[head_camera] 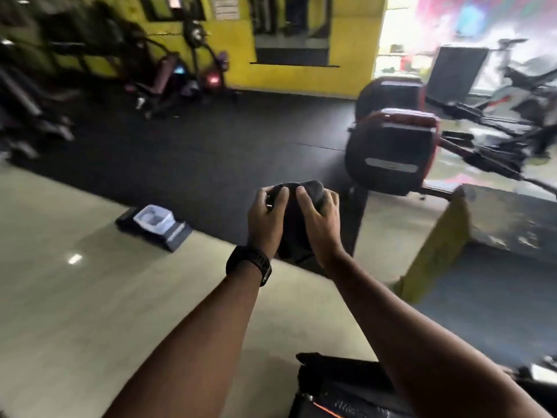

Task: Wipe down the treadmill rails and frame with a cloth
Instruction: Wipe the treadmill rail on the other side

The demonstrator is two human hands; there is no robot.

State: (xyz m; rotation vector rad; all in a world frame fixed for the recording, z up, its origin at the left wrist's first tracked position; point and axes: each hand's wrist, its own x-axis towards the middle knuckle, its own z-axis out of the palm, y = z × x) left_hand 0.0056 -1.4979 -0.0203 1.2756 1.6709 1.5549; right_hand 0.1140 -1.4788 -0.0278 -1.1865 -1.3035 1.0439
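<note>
"Head view: what might go wrong from here?"

"The cloth could slip. It hangs in mid-air over the floor, near the centre, touching no machine. The left hand and right hand both grip it, fingers curled over its bunched top. If either lets go, the loose lower end may drag on the floor."

"How does it look?"

"Dark, soft and crumpled. With the blur I cannot tell which of the machines at far right is the treadmill, so the wrong frame might get wiped."

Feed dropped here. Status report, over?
Left hand and right hand both gripping dark cloth. Cloth held up in air, wiping nothing yet. No obstruction seen near hands.
</note>
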